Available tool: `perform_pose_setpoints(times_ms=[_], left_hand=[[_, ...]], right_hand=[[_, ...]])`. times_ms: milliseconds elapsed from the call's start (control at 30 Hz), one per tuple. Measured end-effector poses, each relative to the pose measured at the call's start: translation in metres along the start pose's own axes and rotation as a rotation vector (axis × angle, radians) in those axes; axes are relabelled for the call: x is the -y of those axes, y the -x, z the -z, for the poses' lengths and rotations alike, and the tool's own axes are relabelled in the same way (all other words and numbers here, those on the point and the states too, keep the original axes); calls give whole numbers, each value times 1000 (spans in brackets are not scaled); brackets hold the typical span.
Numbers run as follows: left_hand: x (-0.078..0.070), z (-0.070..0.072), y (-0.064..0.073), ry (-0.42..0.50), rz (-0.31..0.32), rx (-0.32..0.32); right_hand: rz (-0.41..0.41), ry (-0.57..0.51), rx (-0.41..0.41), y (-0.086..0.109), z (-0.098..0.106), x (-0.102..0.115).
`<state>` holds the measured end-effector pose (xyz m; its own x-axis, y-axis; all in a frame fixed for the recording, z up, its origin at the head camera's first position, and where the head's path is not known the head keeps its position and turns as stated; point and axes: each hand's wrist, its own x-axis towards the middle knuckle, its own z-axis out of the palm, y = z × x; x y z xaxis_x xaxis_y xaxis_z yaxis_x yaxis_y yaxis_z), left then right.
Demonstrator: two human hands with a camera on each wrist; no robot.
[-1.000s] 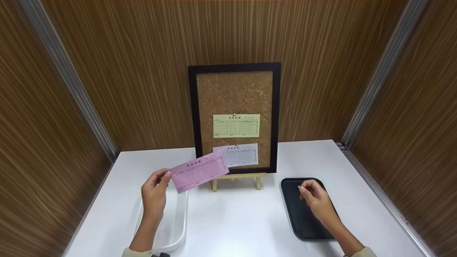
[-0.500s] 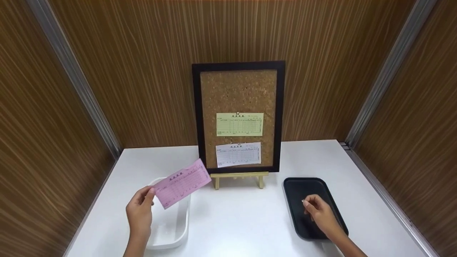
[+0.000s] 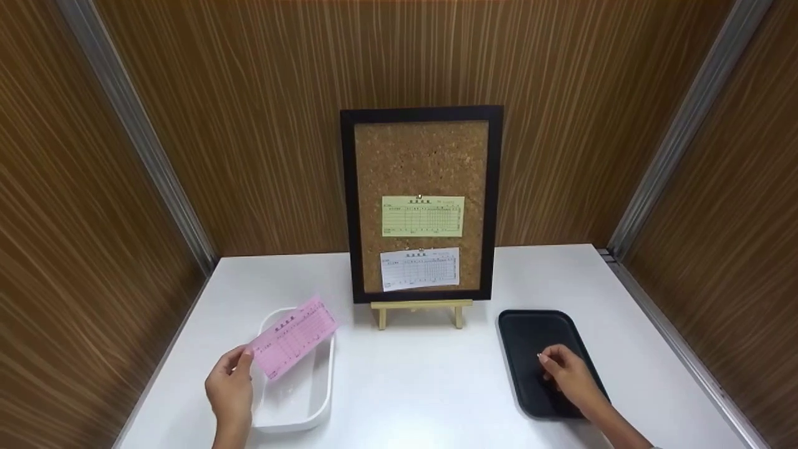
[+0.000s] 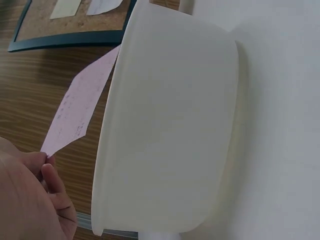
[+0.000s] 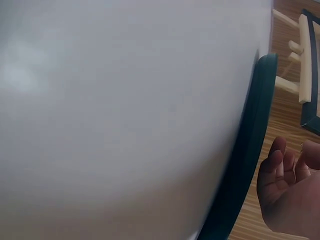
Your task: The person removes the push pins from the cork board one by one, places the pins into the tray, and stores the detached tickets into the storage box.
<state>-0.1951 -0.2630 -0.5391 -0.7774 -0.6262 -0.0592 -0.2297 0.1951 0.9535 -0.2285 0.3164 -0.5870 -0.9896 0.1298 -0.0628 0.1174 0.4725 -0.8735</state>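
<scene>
My left hand (image 3: 230, 383) pinches a pink printed slip (image 3: 293, 340) by its lower left corner, holding it tilted over the white tub (image 3: 329, 380). In the left wrist view the slip (image 4: 82, 102) hangs out from thumb and finger beside the tub's wall. Over the black tray (image 3: 520, 399), my right hand (image 3: 570, 374) pinches a tiny pale push pin (image 3: 540, 355) at its fingertips. Two more slips, one yellow-green (image 3: 423, 217) and one white (image 3: 420, 269), are pinned one above the other on the framed corkboard (image 3: 421, 156).
A small wooden easel (image 3: 422, 305) bears the corkboard at the back of the white table (image 3: 405, 386). Wood-grain panels (image 3: 249, 125) close in the back and both sides, with metal strips at the corners.
My left hand has drawn the pink slip down and left, away from the corkboard, uncovering the white slip. My right hand has come slightly lower over the black tray.
</scene>
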Motion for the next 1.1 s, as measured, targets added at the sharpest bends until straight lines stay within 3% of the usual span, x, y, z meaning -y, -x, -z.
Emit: perform_pose_setpoints(times_ms=[200,700,1100], left_hand=[[7,2,-2,-77,34,-37],[20,7,0,-99,43,-87],[22,-4,-2,-203,57,-84]], right_hand=[[-21,35,14,-1,0,-3],[-24,82,42,0,-1,-8],[-26,102,51,-1,2,-6]])
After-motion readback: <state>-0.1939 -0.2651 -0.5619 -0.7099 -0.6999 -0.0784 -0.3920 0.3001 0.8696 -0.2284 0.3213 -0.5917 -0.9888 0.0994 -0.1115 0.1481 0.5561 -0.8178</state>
